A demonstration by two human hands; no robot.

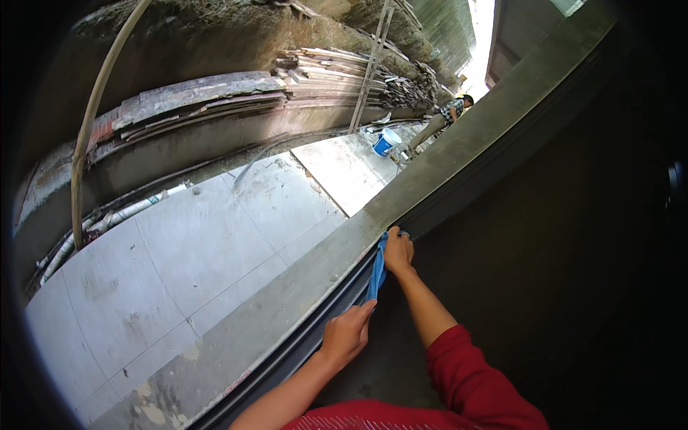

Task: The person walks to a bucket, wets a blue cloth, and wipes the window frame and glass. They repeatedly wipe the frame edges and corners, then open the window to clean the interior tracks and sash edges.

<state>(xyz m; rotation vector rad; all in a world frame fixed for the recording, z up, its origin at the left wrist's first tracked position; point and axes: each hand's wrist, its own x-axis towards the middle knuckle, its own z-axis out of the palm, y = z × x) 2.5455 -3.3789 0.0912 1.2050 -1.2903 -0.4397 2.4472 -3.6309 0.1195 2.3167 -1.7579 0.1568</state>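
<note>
A blue cloth (378,269) stretches between my two hands along a dark window-frame track (301,349). My left hand (346,330) pinches the cloth's lower end, just above the rails. Farther along the frame, my right hand (399,250) grips the bunched upper end and presses it against the track by the sill edge. Part of the cloth is hidden under the right fingers. Outside the track runs a grey concrete sill (269,312), stained with pale patches near the bottom of the view.
Beyond the sill lies a pale tiled walkway (161,263). A blue-and-white bucket (386,143) stands near a bending person (443,119). Stacked boards (333,75), a leaning wooden pole (88,123), a ladder-like wooden piece (371,70) and white pipes (129,209) line the far wall.
</note>
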